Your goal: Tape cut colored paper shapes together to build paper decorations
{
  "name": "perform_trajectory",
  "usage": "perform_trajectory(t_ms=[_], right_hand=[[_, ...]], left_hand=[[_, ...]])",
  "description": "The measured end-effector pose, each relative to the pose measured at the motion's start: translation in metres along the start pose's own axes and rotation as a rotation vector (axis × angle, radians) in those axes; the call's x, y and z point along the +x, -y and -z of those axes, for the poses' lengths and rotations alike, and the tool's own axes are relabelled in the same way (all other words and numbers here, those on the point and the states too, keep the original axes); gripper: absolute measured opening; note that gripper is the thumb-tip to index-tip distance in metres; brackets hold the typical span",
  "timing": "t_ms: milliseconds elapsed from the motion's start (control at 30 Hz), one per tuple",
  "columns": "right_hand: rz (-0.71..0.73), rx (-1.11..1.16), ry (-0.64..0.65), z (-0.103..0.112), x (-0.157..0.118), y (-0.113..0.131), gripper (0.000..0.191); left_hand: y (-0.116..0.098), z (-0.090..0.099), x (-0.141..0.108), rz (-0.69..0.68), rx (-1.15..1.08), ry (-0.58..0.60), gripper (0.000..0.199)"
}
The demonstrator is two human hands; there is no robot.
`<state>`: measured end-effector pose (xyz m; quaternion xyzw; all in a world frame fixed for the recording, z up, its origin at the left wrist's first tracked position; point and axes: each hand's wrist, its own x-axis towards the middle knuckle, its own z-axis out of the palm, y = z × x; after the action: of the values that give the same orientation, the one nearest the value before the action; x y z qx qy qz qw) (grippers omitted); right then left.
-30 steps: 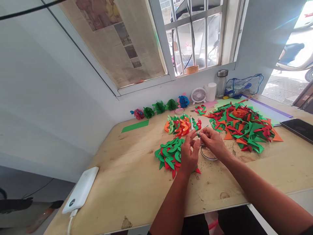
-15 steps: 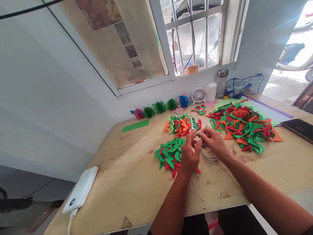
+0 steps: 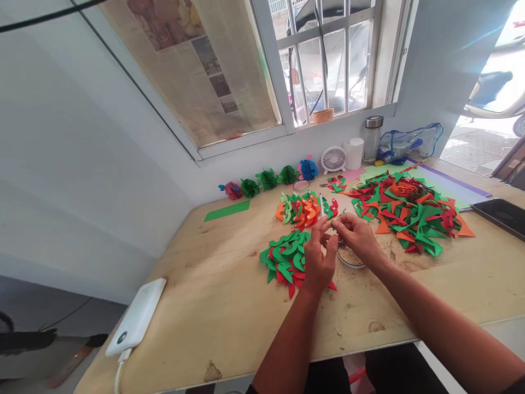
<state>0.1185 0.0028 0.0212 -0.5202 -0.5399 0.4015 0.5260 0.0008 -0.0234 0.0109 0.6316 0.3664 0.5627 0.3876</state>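
Observation:
My left hand (image 3: 320, 253) and my right hand (image 3: 357, 236) meet over the wooden table, fingertips pinched close together. Between them shows a small bit of green paper (image 3: 333, 224), mostly covered by the fingers. Partly behind my left wrist lies a pile of green and red curved paper cut-outs (image 3: 284, 257). Beyond the hands is a smaller heap of orange and green cut-outs (image 3: 301, 210), with a white pen-like stick (image 3: 321, 205) beside it. Under my right hand a whitish ring (image 3: 350, 262) rests on the table.
A large heap of paper scraps (image 3: 414, 213) spreads to the right, near a black phone (image 3: 500, 216). Folded paper figures (image 3: 268, 179), a small white fan (image 3: 333, 160) and a glass bottle (image 3: 372, 141) line the wall. A white power bank (image 3: 137, 317) sits at the left edge.
The fingertips have shifted very slightly around the small green paper. Everything else on the table stays where it was.

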Motion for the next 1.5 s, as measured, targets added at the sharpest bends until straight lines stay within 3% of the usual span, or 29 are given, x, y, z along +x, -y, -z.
perform_trajectory(t_ms=[367,733,1100,1233,1500], right_hand=[[0.05,-0.078,-0.069,0.001,-0.001,-0.003,0.037],[0.161,-0.33,-0.041,-0.002,-0.007,0.001,0.03],[0.131,-0.34,-0.067,-0.002,-0.007,0.001,0.027],[0.089,-0.306,-0.047,-0.002,-0.007,0.001,0.027],[0.143,-0.33,0.023,-0.001,-0.008,0.001,0.022]], left_hand=[[0.005,-0.002,0.002,0.043,-0.117,-0.06,0.04],[-0.005,-0.001,0.009,0.231,-0.385,-0.135,0.038],[-0.006,0.001,0.011,0.277,-0.434,-0.133,0.037],[-0.005,0.001,0.012,0.293,-0.507,-0.16,0.033],[-0.001,0.003,0.012,0.32,-0.525,-0.183,0.03]])
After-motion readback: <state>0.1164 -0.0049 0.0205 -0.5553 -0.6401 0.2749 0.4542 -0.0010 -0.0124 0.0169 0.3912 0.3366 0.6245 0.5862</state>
